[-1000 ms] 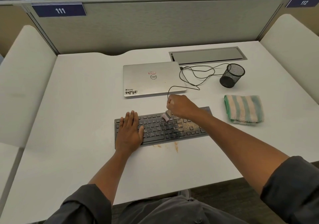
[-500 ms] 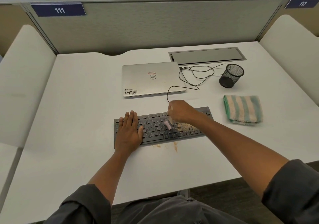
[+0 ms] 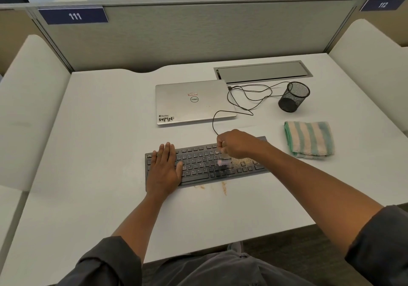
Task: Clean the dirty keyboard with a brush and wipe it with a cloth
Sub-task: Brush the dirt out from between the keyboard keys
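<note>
Brushing is underway, I reckon: my right hand has its grip curled round the brush over the keyboard mid-bench, my left hand flat on its keys. Crumbs remain; the cloth lies untouched, so wiping is left.

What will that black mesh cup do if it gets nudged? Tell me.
The mesh cup looks empty and see-through, so it is probably light and would slide easily on the smooth desk. It already leans, so a push could tip it. Being round, it may then roll toward the cable beside it.
</note>
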Demonstrator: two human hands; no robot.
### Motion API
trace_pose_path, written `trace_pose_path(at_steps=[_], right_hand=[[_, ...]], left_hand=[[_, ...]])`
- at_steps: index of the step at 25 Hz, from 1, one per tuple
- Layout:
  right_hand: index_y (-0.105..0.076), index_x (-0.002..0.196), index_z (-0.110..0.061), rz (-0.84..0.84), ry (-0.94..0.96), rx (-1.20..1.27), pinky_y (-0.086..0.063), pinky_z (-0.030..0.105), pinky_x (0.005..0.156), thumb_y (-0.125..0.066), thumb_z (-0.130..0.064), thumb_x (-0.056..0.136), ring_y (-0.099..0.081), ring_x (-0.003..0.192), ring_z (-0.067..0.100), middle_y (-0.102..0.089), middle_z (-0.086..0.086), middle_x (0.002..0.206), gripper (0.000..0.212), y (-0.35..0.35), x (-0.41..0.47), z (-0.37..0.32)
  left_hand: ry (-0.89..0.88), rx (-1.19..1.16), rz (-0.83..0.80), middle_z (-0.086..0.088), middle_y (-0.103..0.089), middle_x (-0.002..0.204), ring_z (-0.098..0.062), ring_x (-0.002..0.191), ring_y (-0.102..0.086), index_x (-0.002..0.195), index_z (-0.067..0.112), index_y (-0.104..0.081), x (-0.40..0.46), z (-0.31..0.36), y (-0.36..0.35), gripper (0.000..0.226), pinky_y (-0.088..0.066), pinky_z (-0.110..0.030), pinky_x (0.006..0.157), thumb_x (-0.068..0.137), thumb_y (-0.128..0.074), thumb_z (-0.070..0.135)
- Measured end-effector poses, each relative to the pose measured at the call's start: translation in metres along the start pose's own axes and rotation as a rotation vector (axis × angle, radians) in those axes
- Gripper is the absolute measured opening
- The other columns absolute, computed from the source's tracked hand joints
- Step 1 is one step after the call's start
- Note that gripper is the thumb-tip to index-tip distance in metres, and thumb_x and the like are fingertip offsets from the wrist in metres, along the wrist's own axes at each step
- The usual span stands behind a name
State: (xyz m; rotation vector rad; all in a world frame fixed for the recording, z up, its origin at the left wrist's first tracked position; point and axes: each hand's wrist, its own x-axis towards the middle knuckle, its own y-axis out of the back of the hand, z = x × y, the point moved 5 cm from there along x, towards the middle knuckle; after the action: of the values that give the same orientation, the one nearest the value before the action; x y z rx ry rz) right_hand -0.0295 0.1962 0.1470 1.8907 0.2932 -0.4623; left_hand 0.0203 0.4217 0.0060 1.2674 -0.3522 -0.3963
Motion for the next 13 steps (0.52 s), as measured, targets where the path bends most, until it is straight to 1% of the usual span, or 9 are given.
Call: trace_pose_path(at_steps=[1,2,3,5,7,9,11,13], right_hand=[[-0.063,0.1,-0.018,0.014,-0.006,-0.028,-0.048,0.034,0.08,-0.058,-0.014,0.095,-0.059,0.096,0.021,-0.066,0.002,0.105,0.009,0.003,0.0,0.003],[-0.064,0.099,-0.018,0.03,-0.004,-0.019,-0.049,0.033,0.079,-0.058,-0.014,0.094,-0.06,0.095,0.021,-0.067,0.002,0.105,0.008,0.004,-0.001,0.004],[-0.063,0.098,-0.018,0.043,0.005,0.027,-0.048,0.03,0.074,-0.059,-0.013,0.094,-0.061,0.093,0.018,-0.068,0.002,0.104,0.007,0.005,-0.001,0.002],[-0.063,0.096,-0.019,0.023,0.024,0.153,-0.041,0.023,0.064,-0.06,-0.012,0.095,-0.059,0.089,0.013,-0.068,-0.001,0.103,0.008,0.002,-0.001,-0.002],[-0.062,0.093,-0.021,-0.003,0.011,0.21,-0.04,0.024,0.064,-0.06,-0.011,0.095,-0.06,0.091,0.012,-0.067,-0.003,0.102,0.011,-0.003,-0.003,0.0],[-0.061,0.09,-0.024,0.001,-0.009,0.135,-0.041,0.026,0.065,-0.06,-0.011,0.094,-0.06,0.092,0.015,-0.066,-0.006,0.098,0.014,-0.002,-0.006,0.005],[-0.061,0.088,-0.025,0.029,-0.027,-0.033,-0.039,0.027,0.062,-0.059,-0.009,0.091,-0.059,0.088,0.015,-0.063,-0.008,0.092,0.017,0.004,-0.01,0.008],[-0.062,0.093,-0.022,0.081,-0.04,-0.202,-0.038,0.027,0.062,-0.057,-0.007,0.09,-0.059,0.088,0.017,-0.063,-0.005,0.094,0.017,0.01,-0.011,0.005]], left_hand=[[0.001,0.0,0.001,-0.011,-0.021,0.167,-0.027,0.156,-0.012,0.16,0.006,-0.022,0.0,0.0,0.0,0.076,-0.005,-0.044,0.127,0.099,-0.012,0.05],[0.0,0.001,0.003,-0.011,-0.021,0.167,-0.027,0.156,-0.013,0.16,0.006,-0.022,0.0,0.0,0.0,0.076,-0.006,-0.044,0.127,0.099,-0.013,0.05],[-0.001,0.002,0.006,-0.012,-0.022,0.167,-0.027,0.155,-0.013,0.159,0.006,-0.022,0.0,0.0,0.0,0.075,-0.007,-0.045,0.127,0.099,-0.013,0.05],[0.001,-0.001,0.007,-0.012,-0.022,0.166,-0.027,0.155,-0.014,0.159,0.006,-0.023,0.0,0.0,0.001,0.075,-0.008,-0.045,0.127,0.099,-0.014,0.05],[0.0,0.0,0.003,-0.012,-0.022,0.166,-0.027,0.155,-0.014,0.159,0.006,-0.023,0.0,0.0,0.0,0.075,-0.008,-0.045,0.127,0.099,-0.014,0.049],[0.001,0.0,0.0,-0.012,-0.021,0.167,-0.027,0.156,-0.013,0.16,0.006,-0.022,0.0,0.0,0.0,0.075,-0.006,-0.045,0.127,0.099,-0.014,0.049],[0.004,-0.004,-0.002,-0.012,-0.021,0.167,-0.027,0.156,-0.013,0.16,0.006,-0.022,0.0,0.0,0.0,0.075,-0.006,-0.044,0.127,0.099,-0.014,0.049],[0.0,-0.005,0.004,-0.012,-0.022,0.166,-0.027,0.155,-0.014,0.159,0.006,-0.023,0.0,0.0,0.001,0.075,-0.007,-0.045,0.127,0.099,-0.014,0.049]])
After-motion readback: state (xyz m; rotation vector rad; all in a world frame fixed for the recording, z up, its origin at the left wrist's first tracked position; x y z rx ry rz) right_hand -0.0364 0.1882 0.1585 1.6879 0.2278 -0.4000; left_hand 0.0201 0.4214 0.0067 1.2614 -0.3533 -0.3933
